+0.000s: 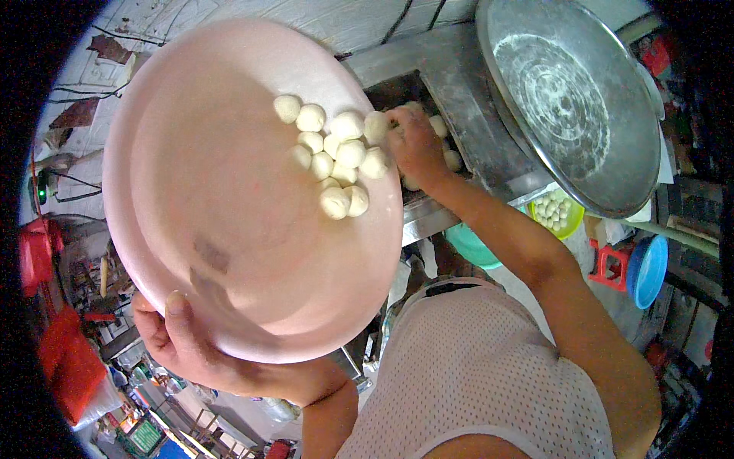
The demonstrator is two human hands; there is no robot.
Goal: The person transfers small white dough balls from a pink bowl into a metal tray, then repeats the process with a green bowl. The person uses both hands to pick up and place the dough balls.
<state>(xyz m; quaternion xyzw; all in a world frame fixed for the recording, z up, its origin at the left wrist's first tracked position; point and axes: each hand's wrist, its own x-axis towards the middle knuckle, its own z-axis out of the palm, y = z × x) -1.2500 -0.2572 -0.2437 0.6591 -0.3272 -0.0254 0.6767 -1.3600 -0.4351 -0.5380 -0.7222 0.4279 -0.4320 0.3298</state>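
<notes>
My left hand (192,350) grips the rim of a large pink plastic basin (229,241), thumb on top and fingers beneath. The basin is tilted, and several pale dough balls (338,152) cluster at its side towards a rectangular opening (413,86) in a metal machine. Over that opening is my right hand (418,143), its fingers curled close to a dough ball (377,127) at the basin's rim. More dough balls (452,160) lie in the opening around the hand. What the right fingers hold, if anything, is hidden.
A big round metal pan (625,115) with white powdery rings stands on the machine's top (459,92). Below are a yellow-green bowl of small balls (573,226), a teal basin (473,246), a red plastic stool (608,267) and a blue basin (651,272). Black cables (86,94) hang at the left wall.
</notes>
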